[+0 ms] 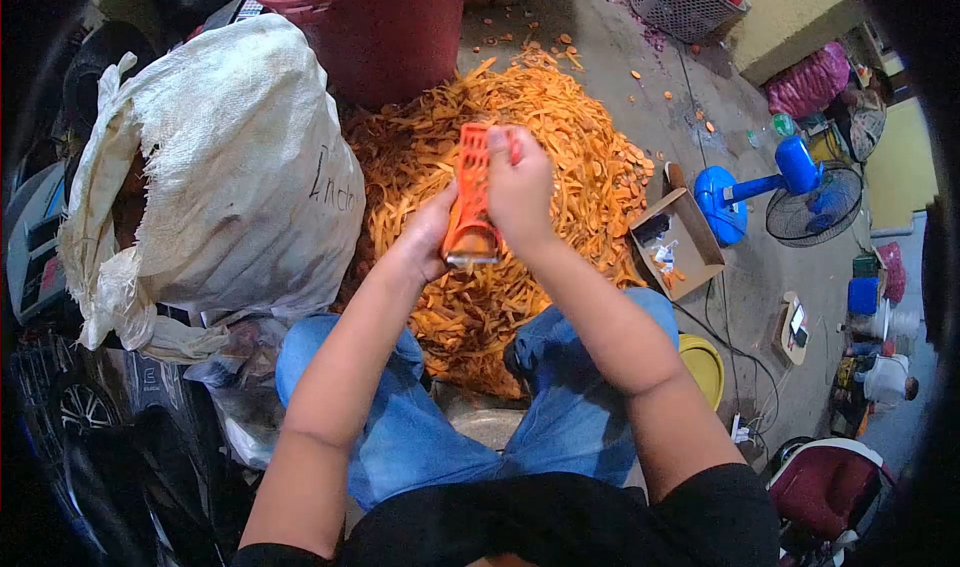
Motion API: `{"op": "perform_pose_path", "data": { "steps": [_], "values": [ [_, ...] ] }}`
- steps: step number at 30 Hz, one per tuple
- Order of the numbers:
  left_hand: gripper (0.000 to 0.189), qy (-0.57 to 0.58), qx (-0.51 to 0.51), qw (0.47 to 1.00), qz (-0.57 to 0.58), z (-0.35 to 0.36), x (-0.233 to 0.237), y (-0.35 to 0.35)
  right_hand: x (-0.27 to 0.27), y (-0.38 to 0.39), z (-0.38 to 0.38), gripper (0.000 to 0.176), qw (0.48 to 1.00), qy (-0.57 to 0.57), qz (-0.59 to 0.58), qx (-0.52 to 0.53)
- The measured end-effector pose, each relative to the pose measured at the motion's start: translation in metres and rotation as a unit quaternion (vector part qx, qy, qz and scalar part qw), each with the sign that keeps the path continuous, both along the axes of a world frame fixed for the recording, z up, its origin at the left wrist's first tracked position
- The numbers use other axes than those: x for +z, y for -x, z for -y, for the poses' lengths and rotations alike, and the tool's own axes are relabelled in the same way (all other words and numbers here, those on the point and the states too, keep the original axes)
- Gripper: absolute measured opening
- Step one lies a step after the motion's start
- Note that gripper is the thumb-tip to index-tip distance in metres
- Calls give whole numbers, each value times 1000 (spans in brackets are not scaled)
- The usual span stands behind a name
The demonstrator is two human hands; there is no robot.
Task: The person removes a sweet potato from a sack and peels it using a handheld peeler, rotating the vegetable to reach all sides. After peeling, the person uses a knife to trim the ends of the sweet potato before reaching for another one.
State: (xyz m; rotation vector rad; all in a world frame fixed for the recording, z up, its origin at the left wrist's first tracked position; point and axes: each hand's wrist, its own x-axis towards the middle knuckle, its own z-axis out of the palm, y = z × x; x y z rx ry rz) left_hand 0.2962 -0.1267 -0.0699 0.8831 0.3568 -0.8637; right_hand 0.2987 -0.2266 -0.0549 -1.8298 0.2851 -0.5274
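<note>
In front of my knees, my right hand (520,182) is closed around the handle of an orange-red peeler (474,162). The peeler has a slotted handle and a wide metal blade at its lower end, toward me. My left hand (432,232) is closed on an orange carrot (474,239), mostly hidden under the peeler. The peeler lies along the carrot. Beneath both hands spreads a large heap of orange peelings (570,137), with thin round slices on its right side.
A white woven sack (235,157) stands at left, and a dark red tub (375,42) behind the heap. At right are a cardboard tray (690,227), a blue fan (770,182) lying over, cables and a yellow-green lid (703,367). A plastic basket (685,2) stands farther back.
</note>
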Motion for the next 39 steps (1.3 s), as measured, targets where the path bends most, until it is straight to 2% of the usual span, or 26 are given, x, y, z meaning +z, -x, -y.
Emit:
{"op": "perform_pose_path", "data": {
  "steps": [3, 4, 6, 8, 10, 11, 13, 14, 15, 17, 19, 21, 23, 25, 27, 29, 30, 32, 34, 36, 38, 39],
  "values": [
    [33, -11, 2, 999, 42, -2, -7, 1, 4, 1, -1, 26, 999, 40, -30, -21],
    [33, -10, 3, 999, 39, -3, -5, 3, -6, -6, 6, 27, 995, 85, 1, -53],
    [35, -60, -68, 995, 52, -3, 7, 10, -15, -31, 40, 28, 982, 110, 45, -150],
    [35, -67, -159, 982, 76, -8, 3, 11, -19, -47, 85, 28, 967, 34, 9, -254],
    [36, -58, -141, 985, 78, -8, 3, 12, -15, -49, 113, 28, 953, 7, -15, -304],
    [37, -47, -119, 988, 82, -7, 4, 11, -15, -49, 113, 28, 953, 8, -14, -303],
    [37, -32, -102, 993, 54, -7, 7, 8, -2, -43, 100, 28, 960, -125, 7, -249],
    [38, -19, -85, 996, 24, -8, 8, 6, 1, -39, 84, 28, 968, -156, 23, -192],
    [38, -19, -82, 996, 24, -8, 1, 3, 2, -31, 66, 26, 983, -111, 28, -140],
    [37, 106, -53, 993, -18, -10, -16, -3, 5, -14, 26, 26, 995, -66, 43, -63],
    [36, 72, -34, 997, -14, -4, -2, 0, 3, -3, 2, 27, 996, -67, 51, -38],
    [36, 56, 24, 998, -25, -2, 2, 1, -7, 1, -4, 29, 992, -120, 24, 17],
    [35, 67, 10, 998, -13, -6, -1, 3, -8, -2, 2, 31, 993, -117, 13, 4],
    [35, 33, -60, 998, -1, -11, -1, 3, -20, -21, 26, 30, 993, 32, 32, -112],
    [36, 14, -97, 995, 8, -10, 1, 3, -39, -50, 75, 28, 975, -30, 52, -212],
    [38, -18, -114, 992, 57, -8, 2, 9, -19, -45, 99, 27, 951, 28, -43, -304],
    [38, -18, -115, 992, 57, -9, 2, 9, -18, -45, 105, 27, 951, 27, -43, -305],
    [40, 61, -134, 988, 42, -12, 3, 7, -15, -45, 112, 28, 945, -141, 17, -293],
    [41, 102, -142, 984, 34, -11, 3, 6, 1, -41, 103, 29, 951, -142, -5, -273],
    [42, 76, -78, 994, 14, -9, 0, 2, 4, -40, 93, 29, 957, -145, -27, -250],
    [43, 95, -84, 992, 13, -13, -10, -4, 0, -42, 87, 30, 961, -214, 25, -172],
    [43, 116, -92, 989, 11, -14, -12, -6, -1, -41, 84, 30, 961, -215, 25, -171]
  ]
}}
